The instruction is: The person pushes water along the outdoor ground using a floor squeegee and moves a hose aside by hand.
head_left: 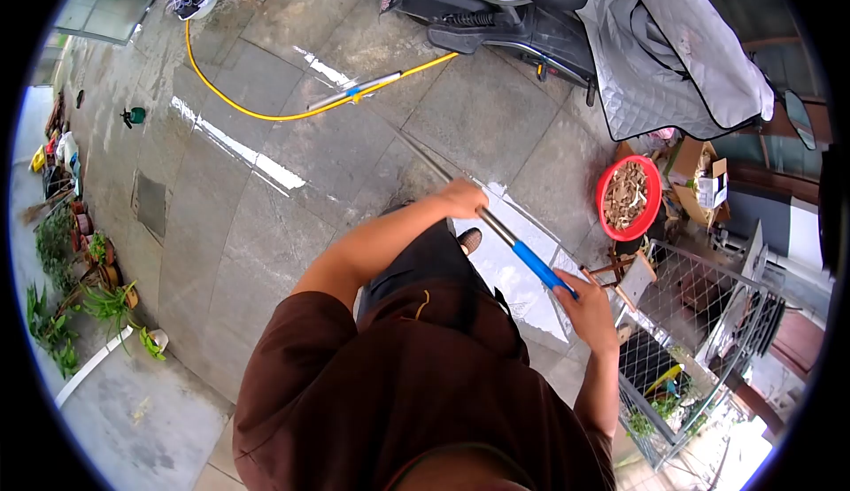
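My left hand [462,200] is wrapped around the metal pole of a long-handled floor squeegee [501,229]. Lower on the same pole, my right hand [588,307] grips the end of its blue handle sleeve. The pole slants away to the upper left, thin and blurred at its far part. Its wide, pale head [332,100], with a blue and yellow joint, lies on the paving beside a yellow hose [266,117]. Part of the hose runs right along the head. Whitish, shiny streaks [243,150] show on the grey floor around it.
A parked scooter [509,13] with a silver cover [660,57] stands at the top right. Below it are a red basin [653,192] of brown pieces, cardboard boxes [689,168] and a wire-mesh cage [699,301]. Potted plants [106,305] line the left side.
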Available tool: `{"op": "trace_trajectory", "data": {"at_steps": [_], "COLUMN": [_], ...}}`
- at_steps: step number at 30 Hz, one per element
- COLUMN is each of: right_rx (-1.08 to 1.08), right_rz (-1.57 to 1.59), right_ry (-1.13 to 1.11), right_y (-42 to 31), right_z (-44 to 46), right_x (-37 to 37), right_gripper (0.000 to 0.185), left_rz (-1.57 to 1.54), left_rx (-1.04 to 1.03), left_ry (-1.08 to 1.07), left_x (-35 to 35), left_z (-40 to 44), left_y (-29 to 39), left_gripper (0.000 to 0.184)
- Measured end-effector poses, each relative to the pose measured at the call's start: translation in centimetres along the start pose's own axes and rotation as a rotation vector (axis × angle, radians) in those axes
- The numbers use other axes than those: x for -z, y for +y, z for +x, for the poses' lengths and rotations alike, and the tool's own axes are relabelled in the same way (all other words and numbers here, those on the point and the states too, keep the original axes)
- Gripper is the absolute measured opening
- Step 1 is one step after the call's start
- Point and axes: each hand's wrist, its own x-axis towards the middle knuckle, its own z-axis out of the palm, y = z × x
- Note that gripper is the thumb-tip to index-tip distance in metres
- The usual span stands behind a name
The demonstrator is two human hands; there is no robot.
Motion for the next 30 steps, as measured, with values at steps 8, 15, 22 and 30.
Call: {"op": "trace_trajectory", "data": {"at_steps": [8, 15, 22, 30], "right_rx": [-0.352, -0.332, -0.342, -0.080], "right_rz": [0.279, 0.212, -0.041, -0.477], "right_ry": [-0.127, 0.068, 0.319, 0.294], "right_y": [3.6, 2.5, 1.8, -0.6], "right_z": [-7.4, -12.9, -17.1, -5.5], "right_x": [0.6, 7.2, 12.2, 13.1], "right_gripper": [0.031, 0.032, 0.037, 0.039], "left_rz": [-0.161, -0.117, -0.152, -0.148], "left_rx": [-0.173, -0.240, -0.392, -0.299], "left_ry": [-0.408, -0.308, 0.028, 0.308], "left_x": [-4.6, -2.7, -1.1, 2.1], "left_z": [-1.5, 0.9, 9.6, 18.9], "left_y": [5.8, 15.1, 23.0, 15.1], "left_gripper": [0.034, 0.034, 0.008, 0.009]}}
